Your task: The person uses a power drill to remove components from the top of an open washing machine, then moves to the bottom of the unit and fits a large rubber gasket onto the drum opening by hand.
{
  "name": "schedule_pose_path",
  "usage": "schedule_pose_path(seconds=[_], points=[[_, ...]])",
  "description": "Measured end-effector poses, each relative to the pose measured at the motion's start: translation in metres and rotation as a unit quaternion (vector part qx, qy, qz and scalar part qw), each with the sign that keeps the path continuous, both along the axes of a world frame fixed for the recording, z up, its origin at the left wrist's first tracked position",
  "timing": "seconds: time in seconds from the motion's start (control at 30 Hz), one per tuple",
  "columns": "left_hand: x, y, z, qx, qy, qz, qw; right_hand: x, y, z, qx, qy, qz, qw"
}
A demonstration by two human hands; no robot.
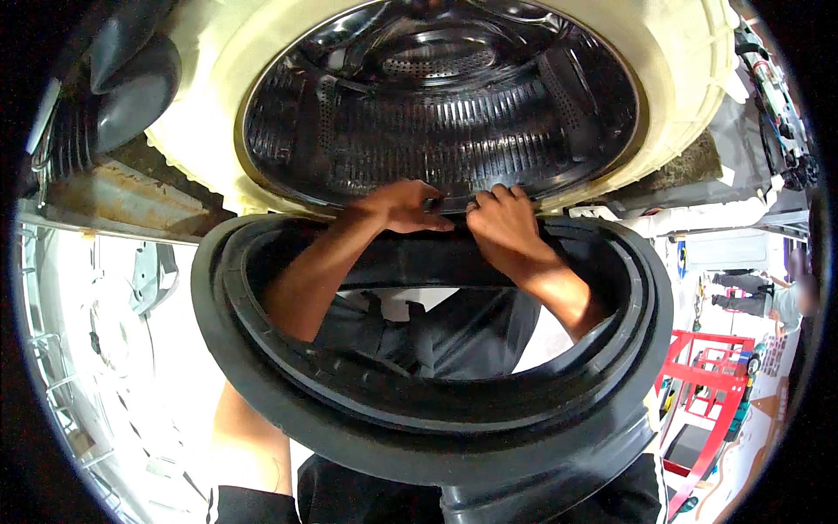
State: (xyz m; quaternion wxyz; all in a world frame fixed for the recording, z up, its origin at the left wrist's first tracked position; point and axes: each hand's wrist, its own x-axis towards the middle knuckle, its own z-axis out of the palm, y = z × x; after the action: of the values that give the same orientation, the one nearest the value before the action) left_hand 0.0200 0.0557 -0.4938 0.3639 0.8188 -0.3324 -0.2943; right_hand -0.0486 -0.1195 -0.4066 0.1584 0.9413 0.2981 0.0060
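Note:
A black rubber door gasket (428, 428), a large ring with stepped lips, hangs around my forearms in front of a washing machine tub. Both forearms pass through its opening. At its far edge, by the lower rim of the pale tub, my left hand (406, 207) bends its fingers over the rubber with the thumb stretched along it. Just to the right, my right hand (506, 225) is closed over the same edge, knuckles up. Its fingertips are hidden. Behind the hands lies the shiny metal drum (436, 122), ribbed and perforated, inside the cream plastic tub (205, 113).
A rusty metal panel edge (148, 196) runs left of the tub. Dark rounded parts (140, 96) stand at the upper left. Wires and hoses (777, 113) hang at the right. Farther right are a red metal frame (716, 384) and another person (790, 301).

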Motion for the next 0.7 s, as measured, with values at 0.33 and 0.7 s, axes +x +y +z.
schedule_pose_path(seconds=[0.33,0.7], points=[[0.000,-0.007,0.006,0.039,-0.078,-0.019,0.996,-0.034,0.002,0.013,0.231,-0.158,0.034,0.959],[0.000,-0.015,0.004,-0.018,-0.063,-0.061,0.996,-0.044,-0.024,0.052,-0.066,-0.106,-0.205,0.971]])
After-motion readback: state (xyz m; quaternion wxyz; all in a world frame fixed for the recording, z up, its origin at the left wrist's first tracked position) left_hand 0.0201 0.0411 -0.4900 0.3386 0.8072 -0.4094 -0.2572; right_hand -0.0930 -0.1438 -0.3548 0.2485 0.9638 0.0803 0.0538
